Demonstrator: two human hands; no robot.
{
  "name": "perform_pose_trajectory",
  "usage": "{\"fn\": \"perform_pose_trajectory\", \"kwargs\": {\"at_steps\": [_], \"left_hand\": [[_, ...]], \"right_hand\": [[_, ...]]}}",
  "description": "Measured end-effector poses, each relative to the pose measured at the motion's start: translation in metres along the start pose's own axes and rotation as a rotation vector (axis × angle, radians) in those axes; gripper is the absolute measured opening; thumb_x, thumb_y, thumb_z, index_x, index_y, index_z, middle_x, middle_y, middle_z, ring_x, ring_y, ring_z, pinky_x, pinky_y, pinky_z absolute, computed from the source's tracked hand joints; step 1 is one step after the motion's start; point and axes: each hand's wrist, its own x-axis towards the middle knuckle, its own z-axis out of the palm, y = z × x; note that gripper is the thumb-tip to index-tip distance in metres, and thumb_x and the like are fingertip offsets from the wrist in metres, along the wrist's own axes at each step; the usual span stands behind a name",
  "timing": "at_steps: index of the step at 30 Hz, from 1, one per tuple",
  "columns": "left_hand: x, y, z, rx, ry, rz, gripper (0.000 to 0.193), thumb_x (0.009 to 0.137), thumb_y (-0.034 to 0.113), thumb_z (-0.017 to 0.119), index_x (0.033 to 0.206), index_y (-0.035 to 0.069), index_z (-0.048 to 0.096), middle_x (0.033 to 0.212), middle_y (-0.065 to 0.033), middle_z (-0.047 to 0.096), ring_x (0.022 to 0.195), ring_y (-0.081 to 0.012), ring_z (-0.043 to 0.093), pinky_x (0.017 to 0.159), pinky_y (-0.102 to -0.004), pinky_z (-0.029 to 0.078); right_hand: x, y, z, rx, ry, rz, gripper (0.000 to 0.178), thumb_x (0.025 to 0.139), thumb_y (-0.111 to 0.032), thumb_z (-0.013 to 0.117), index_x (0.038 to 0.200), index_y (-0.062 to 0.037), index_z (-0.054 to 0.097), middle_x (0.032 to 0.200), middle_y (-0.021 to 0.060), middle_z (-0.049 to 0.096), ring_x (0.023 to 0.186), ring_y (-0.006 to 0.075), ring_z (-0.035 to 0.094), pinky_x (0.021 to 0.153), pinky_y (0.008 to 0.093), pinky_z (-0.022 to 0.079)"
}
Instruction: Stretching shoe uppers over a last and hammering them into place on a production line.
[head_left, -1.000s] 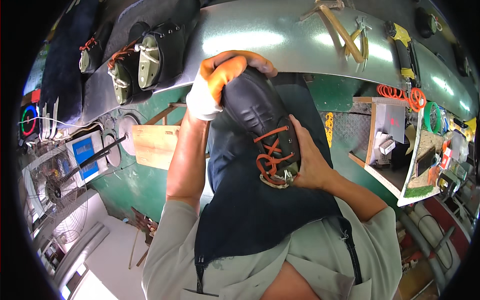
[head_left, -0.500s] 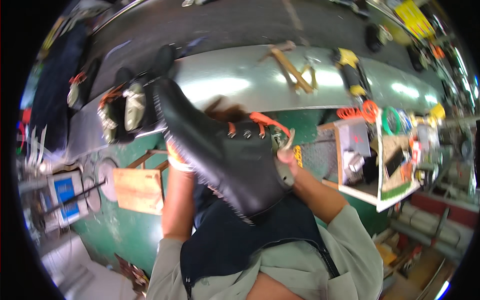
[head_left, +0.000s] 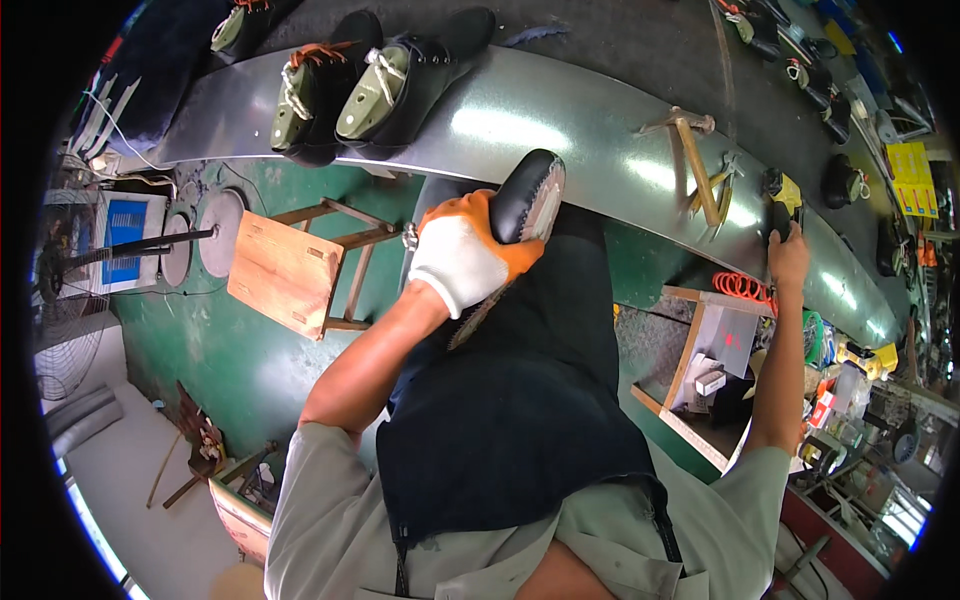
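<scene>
My left hand [head_left: 470,245], in a white glove with orange rubber, is closed round a black leather shoe [head_left: 524,190] above my lap. The shoe's toe points away from me, and its stitched-looking sole edge faces right. Most of the shoe's rear is hidden by the glove and wrist. Far out to the right, my bare right hand [head_left: 789,258] is at the near end of a black and yellow hand tool [head_left: 785,195] on the metal bench edge. Its fingers look wrapped on the tool's end. Left of that tool lie a hammer [head_left: 697,165] and yellow-handled pincers [head_left: 722,190].
Two black shoes on green lasts [head_left: 372,105] stand on the bench [head_left: 590,135] at the left. Below the bench are a wooden stool [head_left: 285,270], a red coiled hose [head_left: 742,287] and an open box [head_left: 690,375] of supplies. A fan [head_left: 75,270] stands far left.
My right hand has let go of the shoe and reached right to the black and yellow tool. The shoe has been lowered and turned in my left hand. The whole view has shifted.
</scene>
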Motion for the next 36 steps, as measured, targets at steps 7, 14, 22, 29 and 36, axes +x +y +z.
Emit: {"fn": "perform_pose_trajectory", "kwargs": {"at_steps": [7,14,22,29,36], "left_hand": [[0.009,-0.005,0.027,0.275,0.040,-0.044,0.077,0.071,0.051,0.080,0.128,0.002,0.061,0.099,-0.0180,0.074,0.099,-0.0330,0.071,0.092,-0.0413,0.051],[-0.006,-0.015,0.037,0.495,0.077,0.123,0.099,0.072,0.050,0.082,0.153,0.014,0.038,0.113,-0.0121,0.069,0.110,-0.0341,0.064,0.097,-0.0479,0.046],[-0.013,-0.014,0.052,0.501,0.234,0.187,0.099,0.069,0.041,0.086,0.153,0.017,0.040,0.122,-0.0110,0.064,0.111,-0.0333,0.061,0.101,-0.0503,0.042],[-0.012,-0.014,0.054,0.542,0.309,0.251,0.094,0.065,0.041,0.087,0.147,0.016,0.047,0.110,-0.0090,0.064,0.099,-0.0283,0.064,0.095,-0.0466,0.048],[-0.013,-0.016,0.055,0.533,0.320,0.261,0.092,0.065,0.040,0.087,0.145,0.016,0.049,0.109,-0.0084,0.064,0.096,-0.0270,0.063,0.092,-0.0460,0.047]], "right_hand": [[0.016,0.024,0.005,0.127,0.013,-0.148,0.064,0.087,-0.017,0.065,0.146,0.0003,0.045,0.127,0.0310,0.063,0.118,0.0484,0.061,0.103,0.0499,0.048],[-0.064,-0.084,-0.127,1.277,-0.064,0.108,0.052,0.090,-0.010,0.064,0.139,0.0007,0.051,0.090,0.0100,0.064,0.076,0.0167,0.060,0.070,0.0305,0.051],[-0.161,-0.202,-0.150,1.008,-0.577,-0.131,0.033,0.086,-0.017,0.085,0.111,-0.0034,0.070,0.103,0.0065,0.073,0.083,0.0145,0.069,0.072,0.0270,0.054],[-0.160,-0.206,-0.138,0.486,-0.545,-0.600,0.059,0.075,-0.020,0.082,0.128,-0.0032,0.065,0.109,0.0102,0.071,0.102,0.0335,0.065,0.102,0.0404,0.045],[-0.154,-0.239,-0.159,0.444,-0.629,-0.701,0.044,0.080,-0.022,0.081,0.118,-0.0031,0.068,0.109,0.0103,0.073,0.100,0.0277,0.067,0.095,0.0384,0.046]]}}
